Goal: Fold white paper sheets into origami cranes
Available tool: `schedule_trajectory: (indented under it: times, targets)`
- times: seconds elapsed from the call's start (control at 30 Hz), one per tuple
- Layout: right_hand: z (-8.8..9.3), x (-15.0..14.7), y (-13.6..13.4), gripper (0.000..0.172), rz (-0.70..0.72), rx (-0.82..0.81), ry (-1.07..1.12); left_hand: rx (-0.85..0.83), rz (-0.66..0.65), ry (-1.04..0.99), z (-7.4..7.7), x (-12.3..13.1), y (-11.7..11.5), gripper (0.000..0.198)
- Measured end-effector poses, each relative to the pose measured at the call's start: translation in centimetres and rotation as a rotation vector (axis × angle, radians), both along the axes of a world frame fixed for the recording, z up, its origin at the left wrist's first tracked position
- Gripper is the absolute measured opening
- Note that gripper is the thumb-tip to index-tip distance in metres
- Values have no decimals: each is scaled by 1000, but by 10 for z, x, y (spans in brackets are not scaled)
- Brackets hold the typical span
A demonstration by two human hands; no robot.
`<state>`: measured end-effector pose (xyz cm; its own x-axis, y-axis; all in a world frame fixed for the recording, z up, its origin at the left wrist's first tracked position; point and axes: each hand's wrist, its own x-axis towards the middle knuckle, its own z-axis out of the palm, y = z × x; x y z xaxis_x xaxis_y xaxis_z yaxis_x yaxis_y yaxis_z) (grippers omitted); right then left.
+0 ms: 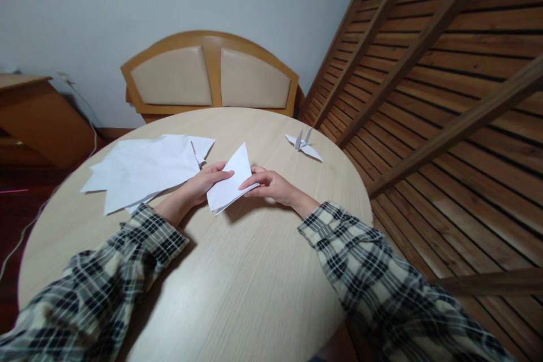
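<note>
A folded sheet of white paper (231, 184) with several layers is held a little above the table, a pointed corner facing away from me. My left hand (207, 180) grips its left edge, thumb on top and the other fingers mostly hidden beneath. On the right edge, my right hand (271, 185) pinches the layers between thumb and fingers. Beyond my right hand stands a folded paper crane (303, 145) with its wings spread. Loose white sheets (144, 167) lie overlapping to the left of my left hand.
The round wooden table (237, 294) bears all the paper. Behind it is a headboard with padded panels (257, 79) against the wall. A slatted wooden screen (445, 96) leans close along the right side. A cabinet (38, 119) and a cable (25, 232) are at the left.
</note>
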<state>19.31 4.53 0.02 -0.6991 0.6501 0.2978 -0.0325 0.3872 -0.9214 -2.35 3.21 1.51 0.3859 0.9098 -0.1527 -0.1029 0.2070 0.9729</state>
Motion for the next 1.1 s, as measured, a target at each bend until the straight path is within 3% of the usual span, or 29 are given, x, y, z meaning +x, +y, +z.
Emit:
schedule_trajectory:
  times: [0.4,0.47,0.63,0.73,0.87,0.97,1.1]
  targets:
    - [-1,1,1,14,19,-73,-79,36,-27,31,-6,2,-1,28]
    - [-2,0,1,17,4,-96,-46,55,34,17,-8,3,0,30]
    - [-8,-2,4,22,-173,-170,74,108,343,-94,-15,7,5,38]
    - [-12,-2,9,22,-280,-198,160,104,427,-194,-17,10,6,40]
    - [-13,0,13,21,-375,-174,239,54,255,-264,-18,12,3,28]
    - [-12,0,13,17,-390,-132,247,-5,108,-218,-19,10,1,21]
    - [-9,1,11,15,-392,-112,232,-31,5,-146,-20,6,-2,19]
